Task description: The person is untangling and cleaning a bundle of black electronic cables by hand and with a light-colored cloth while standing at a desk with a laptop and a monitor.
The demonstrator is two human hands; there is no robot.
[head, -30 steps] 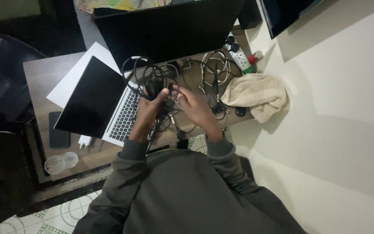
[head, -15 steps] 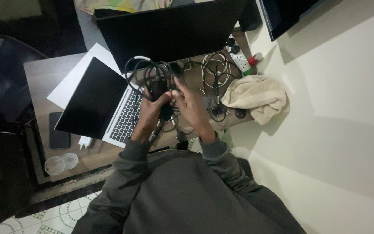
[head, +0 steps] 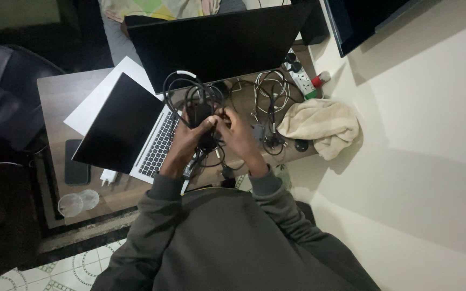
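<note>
Viewed from overhead, a seated person in a dark grey sweatshirt (head: 227,242) is working both hands into a tangle of black cables (head: 195,105) above the desk (head: 55,99). The left hand (head: 187,141) is curling closed around the middle of the bundle, its fingers wrapping a thicker black block within the cords, while the right hand (head: 238,134) is meeting it fingertip to fingertip and pinching a strand of the same bundle; exactly which strand cannot be told. Loops of the cables are arching just beyond the knuckles, and loose ends with plugs are hanging below the wrists. Directly under and to the left of the left hand, an open silver laptop (head: 136,129) is lying with its dark screen tilted away from the person's body. Beyond both hands, a black monitor (head: 217,43) is standing. To the right of the right hand, a second coil of pale and dark cords (head: 271,89) is resting on the desk, with a white power strip (head: 303,81) beyond it and a crumpled beige towel (head: 322,124) farther right. Well to the left of the left hand, a dark phone (head: 75,161), a white charger plug (head: 107,176) and a clear lid (head: 76,202) are lying near the desk edge.
</note>
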